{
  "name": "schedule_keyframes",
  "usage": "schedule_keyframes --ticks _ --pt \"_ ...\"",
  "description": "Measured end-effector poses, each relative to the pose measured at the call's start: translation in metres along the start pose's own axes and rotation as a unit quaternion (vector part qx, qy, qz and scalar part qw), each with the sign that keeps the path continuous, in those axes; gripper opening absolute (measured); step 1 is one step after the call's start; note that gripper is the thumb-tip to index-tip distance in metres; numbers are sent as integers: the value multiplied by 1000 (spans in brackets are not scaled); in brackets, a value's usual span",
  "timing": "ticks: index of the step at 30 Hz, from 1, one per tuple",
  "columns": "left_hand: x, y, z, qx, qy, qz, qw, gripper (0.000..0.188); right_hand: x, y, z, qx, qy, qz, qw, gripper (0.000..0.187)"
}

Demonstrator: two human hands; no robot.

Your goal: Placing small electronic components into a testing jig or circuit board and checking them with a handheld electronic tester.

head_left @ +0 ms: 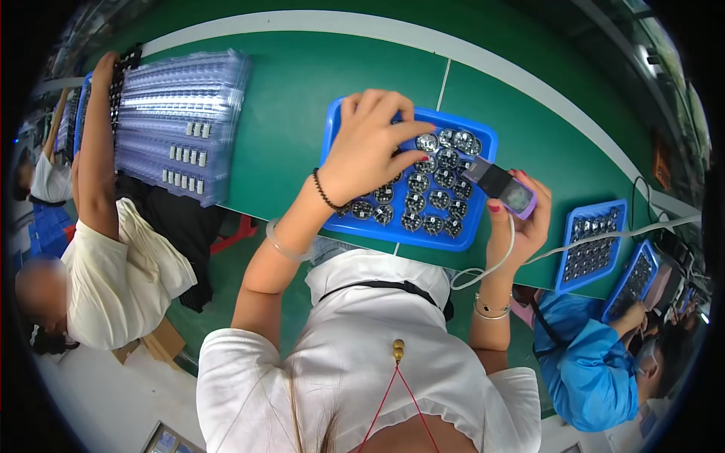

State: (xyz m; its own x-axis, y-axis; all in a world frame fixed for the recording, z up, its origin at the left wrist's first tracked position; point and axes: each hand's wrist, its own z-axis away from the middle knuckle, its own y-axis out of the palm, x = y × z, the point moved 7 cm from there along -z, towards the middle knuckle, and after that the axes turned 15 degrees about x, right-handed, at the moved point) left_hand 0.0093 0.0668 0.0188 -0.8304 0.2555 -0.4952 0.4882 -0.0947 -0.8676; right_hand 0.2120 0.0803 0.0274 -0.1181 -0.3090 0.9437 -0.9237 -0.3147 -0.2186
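Nearest me, the right hand [529,230] has its fingers wrapped around a purple handheld device [498,187] with a black band, its end angled over the right side of the blue tray [468,226]. I'd hold that grip light and steady, with the end clear of the round parts [415,201]. The white cable [657,226] loops below that wrist; I'd leave it slack and outside the rim.

The left hand [374,143] reaches over the tray, forefinger and thumb slightly parted around one round part; I can't tell whether they grip it. I'd pinch by its edge and lift straight, since neighbours sit close and could be knocked.

The round parts lie in loose rows in the tray on the green bench [287,113]. Farther off, I see stacked clear plastic trays [174,98] leftward and a second blue tray [581,286] rightward.
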Motion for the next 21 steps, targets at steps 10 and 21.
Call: schedule_keyframes --ticks 10,21 --pt "2 -24 5 -54 42 -45 997 15 9 23 -18 109 -40 89 989 45" --pt "-38 -37 10 -95 88 12 992 16 26 26 -19 145 -103 137 975 45"
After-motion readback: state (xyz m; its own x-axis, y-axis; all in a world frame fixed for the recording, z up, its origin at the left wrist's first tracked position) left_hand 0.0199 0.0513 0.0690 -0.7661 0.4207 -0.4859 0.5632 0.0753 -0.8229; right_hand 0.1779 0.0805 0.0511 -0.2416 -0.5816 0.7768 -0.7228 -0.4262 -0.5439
